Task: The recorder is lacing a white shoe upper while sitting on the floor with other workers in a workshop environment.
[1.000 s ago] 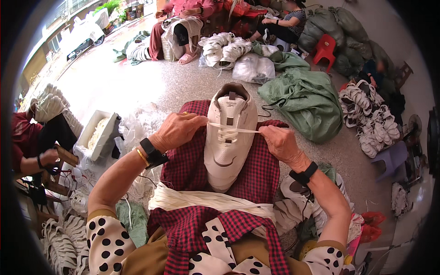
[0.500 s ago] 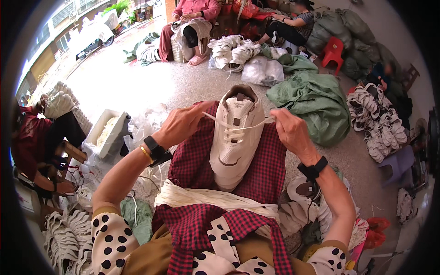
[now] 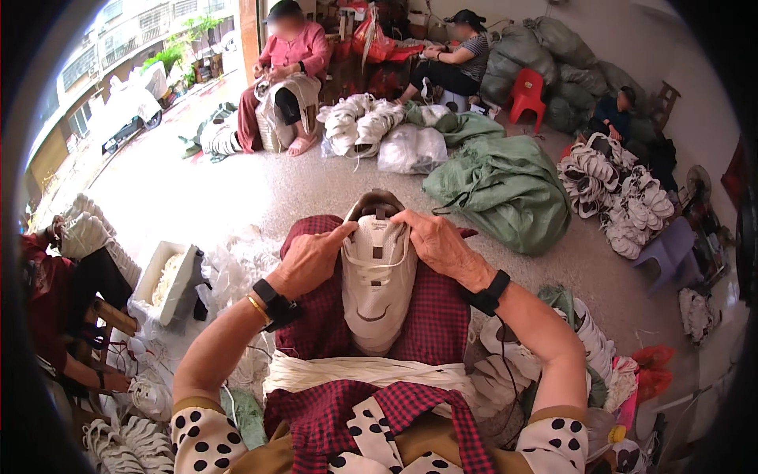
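A white sneaker (image 3: 377, 304) with a brown collar lies on the red-and-black checked cloth (image 3: 312, 320) over my lap, toe toward me. A white shoelace (image 3: 371, 261) droops loosely across its tongue. My left hand (image 3: 314, 257) pinches the left edge of the upper near the top eyelets, index finger extended. Opposite it, my right hand (image 3: 437, 245) pinches the right edge by the tongue's top, fingers bent. The lace ends are hidden at my fingers. A thick bundle of white laces (image 3: 363, 375) stretches across my lap below the toe.
Several people sit around the room. White shoe uppers are piled at right (image 3: 636, 209), beyond (image 3: 355, 122) and lower left (image 3: 126, 446). A green sack (image 3: 505, 189) lies ahead right, and a white box (image 3: 167, 280) stands left. A red stool (image 3: 527, 99) is farther back.
Both hands have come inward from beside the sneaker, where they stretched the lace sideways, onto the upper's edges. The lace now hangs slack. The view has tilted up and shifted right.
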Available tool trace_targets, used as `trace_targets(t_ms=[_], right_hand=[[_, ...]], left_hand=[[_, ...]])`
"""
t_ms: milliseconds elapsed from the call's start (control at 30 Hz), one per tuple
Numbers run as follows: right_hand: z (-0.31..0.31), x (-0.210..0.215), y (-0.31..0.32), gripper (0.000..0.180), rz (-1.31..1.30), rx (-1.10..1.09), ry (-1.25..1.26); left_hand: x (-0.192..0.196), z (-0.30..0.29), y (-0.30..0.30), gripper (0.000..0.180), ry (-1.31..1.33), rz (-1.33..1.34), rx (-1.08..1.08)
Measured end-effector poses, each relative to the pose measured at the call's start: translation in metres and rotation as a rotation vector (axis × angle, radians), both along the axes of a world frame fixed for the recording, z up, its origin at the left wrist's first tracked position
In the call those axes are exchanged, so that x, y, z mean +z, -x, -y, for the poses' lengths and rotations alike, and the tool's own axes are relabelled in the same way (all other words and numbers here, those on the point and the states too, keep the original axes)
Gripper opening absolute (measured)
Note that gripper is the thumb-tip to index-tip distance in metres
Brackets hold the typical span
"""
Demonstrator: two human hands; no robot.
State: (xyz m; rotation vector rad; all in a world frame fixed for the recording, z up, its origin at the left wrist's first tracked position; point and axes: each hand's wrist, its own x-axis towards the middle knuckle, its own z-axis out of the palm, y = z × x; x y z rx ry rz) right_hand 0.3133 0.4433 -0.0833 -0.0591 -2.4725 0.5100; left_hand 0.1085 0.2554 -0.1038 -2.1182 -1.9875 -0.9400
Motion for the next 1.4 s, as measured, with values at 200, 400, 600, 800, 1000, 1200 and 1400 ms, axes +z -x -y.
trace_targets(t_ms=[200, 400, 600, 800, 1000, 1200, 1400], right_hand=[[0.0, -0.002, -0.011, 0.039, 0.022, -0.048, -0.069], [-0.043, -0.026, -0.069, 0.018, -0.004, -0.09, -0.3], [-0.054, -0.034, -0.094, 0.007, -0.014, -0.172, -0.23], [-0.072, -0.028, -0.14, 0.016, 0.118, -0.36, -0.206], [-0.098, -0.028, -0.213, 0.015, 0.083, -0.544, -0.199], [-0.113, -0.007, -0.272, 0.012, 0.03, -0.642, -0.216], [-0.11, 0.008, -0.317, 0.014, 0.074, -0.841, -0.245]], left_hand=[[0.006, 0.009, 0.0, 0.048, 0.097, 0.025, 0.068], [-0.026, 0.022, 0.06, 0.03, -0.098, -0.143, -0.007], [-0.018, 0.045, 0.089, 0.026, -0.055, -0.274, 0.1], [-0.011, 0.101, 0.128, 0.02, -0.055, -0.302, 0.214], [0.015, 0.148, 0.152, 0.019, -0.113, -0.303, 0.402], [0.052, 0.215, 0.17, 0.016, -0.233, -0.375, 0.591], [0.069, 0.276, 0.194, 0.016, -0.261, -0.527, 0.833]])
